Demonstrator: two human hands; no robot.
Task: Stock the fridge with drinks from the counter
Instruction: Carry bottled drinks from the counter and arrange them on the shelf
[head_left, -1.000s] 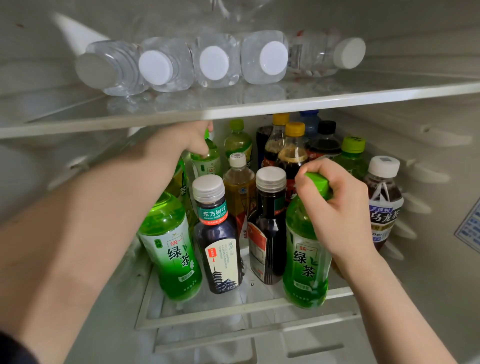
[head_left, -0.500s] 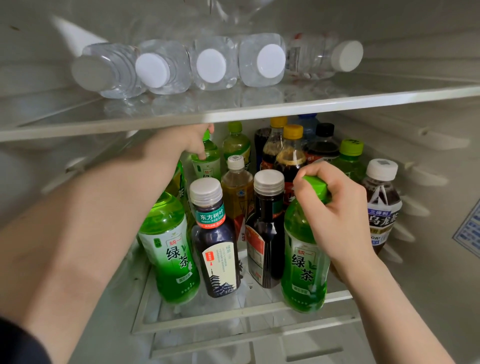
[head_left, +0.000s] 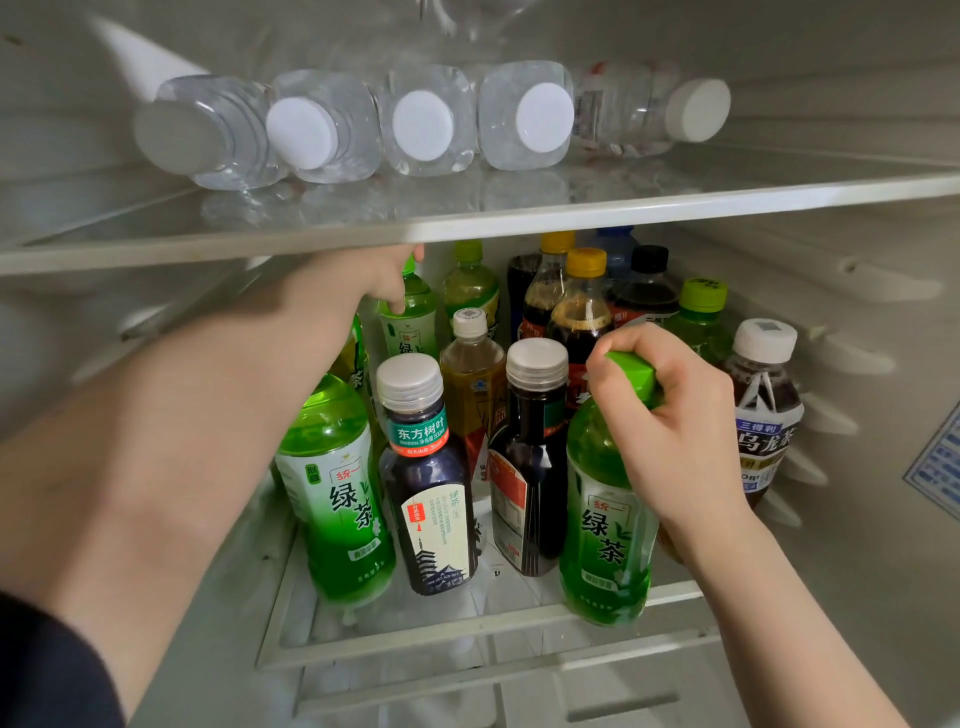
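Inside the fridge, my right hand grips the green cap and neck of a green tea bottle that stands upright at the front right of the lower glass shelf. My left hand reaches deep at the back left, just under the upper shelf, with its fingers closed on the top of a smaller green tea bottle. Another green tea bottle, a dark tea bottle and a dark bottle with a silver cap stand in the front row.
Several more bottles with yellow, black and green caps crowd the back of the lower shelf; an oolong tea bottle stands at the right. Several water bottles lie on the upper glass shelf. Ribbed fridge walls close in on both sides.
Both hands keep their grips. The bottle in my right hand has settled slightly lower at the shelf's front edge; the view has shifted a little.
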